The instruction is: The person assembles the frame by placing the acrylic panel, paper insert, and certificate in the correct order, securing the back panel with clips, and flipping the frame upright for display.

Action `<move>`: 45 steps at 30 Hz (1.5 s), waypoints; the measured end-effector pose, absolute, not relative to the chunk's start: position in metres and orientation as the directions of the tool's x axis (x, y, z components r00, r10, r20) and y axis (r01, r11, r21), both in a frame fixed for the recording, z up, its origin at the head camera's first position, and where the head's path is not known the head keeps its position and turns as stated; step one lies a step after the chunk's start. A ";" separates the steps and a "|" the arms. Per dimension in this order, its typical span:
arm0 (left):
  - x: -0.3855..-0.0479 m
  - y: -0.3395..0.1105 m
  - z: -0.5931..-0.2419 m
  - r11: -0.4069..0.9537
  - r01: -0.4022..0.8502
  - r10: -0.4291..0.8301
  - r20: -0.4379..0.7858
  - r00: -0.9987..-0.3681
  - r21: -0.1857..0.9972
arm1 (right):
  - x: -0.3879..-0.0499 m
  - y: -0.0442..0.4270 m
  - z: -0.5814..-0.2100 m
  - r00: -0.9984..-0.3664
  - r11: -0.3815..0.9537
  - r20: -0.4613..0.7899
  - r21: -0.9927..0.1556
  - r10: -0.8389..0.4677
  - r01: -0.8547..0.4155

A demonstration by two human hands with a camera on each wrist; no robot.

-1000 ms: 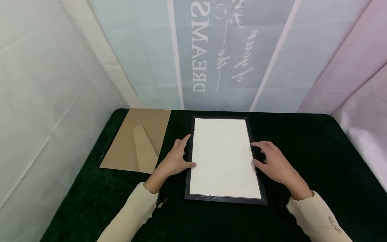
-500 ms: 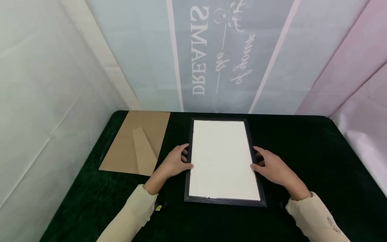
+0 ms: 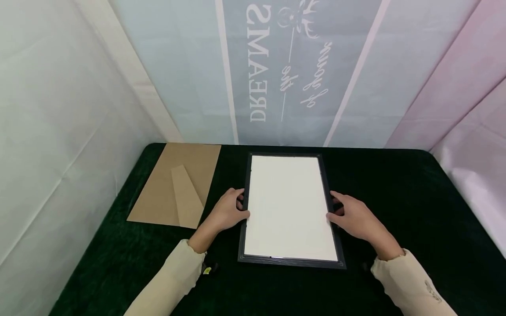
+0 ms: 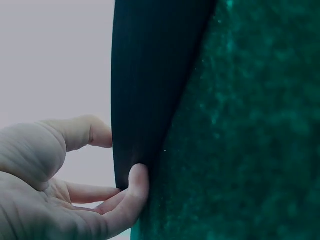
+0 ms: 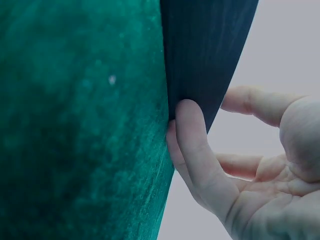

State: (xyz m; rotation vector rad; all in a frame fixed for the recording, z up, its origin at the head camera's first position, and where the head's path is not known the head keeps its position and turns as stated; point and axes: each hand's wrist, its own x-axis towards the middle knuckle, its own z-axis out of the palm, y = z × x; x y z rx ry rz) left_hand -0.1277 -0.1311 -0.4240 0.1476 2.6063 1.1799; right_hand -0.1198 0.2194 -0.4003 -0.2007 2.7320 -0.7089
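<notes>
A black picture frame [image 3: 292, 264] lies on the green cloth, its inside filled by a white sheet [image 3: 290, 206]. My left hand [image 3: 226, 211] grips its left side, thumb over the top edge and fingers curled against the outer edge. On the opposite side, my right hand [image 3: 357, 219] holds the frame the same way. The left wrist view shows fingertips [image 4: 139, 180] at the lower edge of the dark frame side [image 4: 145, 90]. In the right wrist view, fingers [image 5: 192, 130] press the frame's outer side [image 5: 205, 55], with the thumb behind its edge.
A brown backing board [image 3: 158, 202] with a stand leg [image 3: 186, 197] lies left of the frame. Green velvety cloth [image 3: 395, 175] covers the table. Behind stands a printed fabric backdrop [image 3: 201, 79]; a white curtain [image 3: 59, 131] hangs at left. A small dark object [image 3: 209, 268] sits by the left sleeve.
Both hands have slid a little down along the frame's sides, and their fingers have closed onto its edges. The frame has barely shifted; the whole view moved slightly.
</notes>
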 end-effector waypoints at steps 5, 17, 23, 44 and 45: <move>-0.129 -0.132 -0.424 0.648 -0.040 0.187 -0.210 -0.960 0.761 | -0.120 0.218 -0.400 -0.948 0.865 -0.252 -0.500 -0.195 -0.045; -0.148 -0.135 -0.418 0.660 -0.033 0.240 -0.252 -0.938 0.751 | -0.121 0.220 -0.396 -0.940 0.874 -0.276 -0.484 -0.200 -0.044; -0.193 -0.119 -0.410 0.801 -0.005 0.168 -0.232 -0.958 0.599 | -0.120 0.223 -0.395 -0.939 0.880 -0.284 -0.473 -0.193 -0.038; -0.224 -0.105 -0.428 0.835 -0.002 0.027 -0.044 -0.999 0.551 | -0.120 0.218 -0.399 -0.935 0.874 -0.291 -0.484 -0.202 -0.039; -0.224 -0.105 -0.428 0.835 0.003 0.032 -0.043 -0.999 0.550 | -0.120 0.218 -0.399 -0.935 0.874 -0.290 -0.485 -0.203 -0.039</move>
